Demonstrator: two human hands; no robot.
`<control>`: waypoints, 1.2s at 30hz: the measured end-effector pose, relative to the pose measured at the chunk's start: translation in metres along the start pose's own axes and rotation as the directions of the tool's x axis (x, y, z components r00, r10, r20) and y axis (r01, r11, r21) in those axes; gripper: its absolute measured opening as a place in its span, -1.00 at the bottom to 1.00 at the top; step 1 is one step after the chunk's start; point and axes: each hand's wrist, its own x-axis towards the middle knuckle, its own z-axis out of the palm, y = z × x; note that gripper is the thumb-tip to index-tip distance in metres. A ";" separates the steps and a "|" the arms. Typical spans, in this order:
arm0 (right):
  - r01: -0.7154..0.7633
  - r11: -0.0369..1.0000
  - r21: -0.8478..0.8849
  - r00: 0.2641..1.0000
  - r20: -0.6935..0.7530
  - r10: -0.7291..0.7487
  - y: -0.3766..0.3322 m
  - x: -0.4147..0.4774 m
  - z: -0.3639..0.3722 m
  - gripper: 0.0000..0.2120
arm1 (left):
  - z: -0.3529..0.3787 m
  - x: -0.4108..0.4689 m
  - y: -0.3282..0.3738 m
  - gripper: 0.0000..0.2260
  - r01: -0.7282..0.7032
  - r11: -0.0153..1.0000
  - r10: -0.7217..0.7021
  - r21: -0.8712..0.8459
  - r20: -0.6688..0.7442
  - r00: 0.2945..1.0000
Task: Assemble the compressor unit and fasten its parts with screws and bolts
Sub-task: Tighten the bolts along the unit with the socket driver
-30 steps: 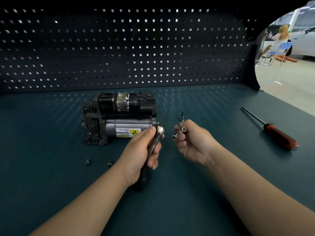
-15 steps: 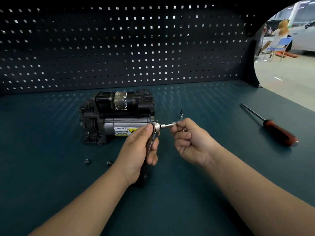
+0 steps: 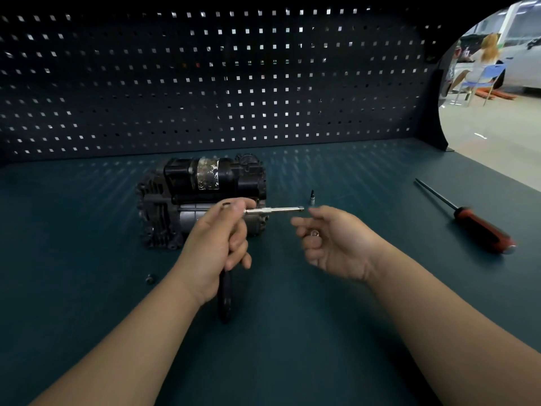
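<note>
Before compressor point(image 3: 205, 183), left hand point(image 3: 216, 244) gripping ratchet point(image 3: 225, 298), right hand point(image 3: 333, 244) holding socket point(image 3: 314, 233)

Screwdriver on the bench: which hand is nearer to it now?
Right. The right hand, holding a silver part, is left of the screwdriver, not touching it; the left hand grips the ratchet farther left, in front of the compressor.

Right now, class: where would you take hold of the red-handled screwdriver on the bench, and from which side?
Grip the screwdriver by its thick red and black handle, not the thin shaft. It lies flat on the bench with the tip pointing away and the handle end nearer the person, so I would come down from above on the near right side.
</note>
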 end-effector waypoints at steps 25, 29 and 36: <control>0.416 0.877 -0.238 0.905 0.015 -0.425 -0.005 -0.005 -0.005 -0.82 | 0.008 0.000 -0.009 -0.92 0.085 0.987 -0.061 0.139 -0.168 0.984; 0.435 0.851 -0.295 0.891 0.003 -0.454 -0.005 -0.004 -0.009 -0.83 | 0.018 -0.004 -0.010 -0.93 0.106 0.988 -0.083 0.114 -0.193 0.978; 0.357 0.740 -0.570 0.897 -0.011 -0.441 -0.003 -0.002 -0.008 -0.85 | 0.019 -0.002 0.006 -0.88 0.173 0.964 -0.138 0.201 -0.175 0.975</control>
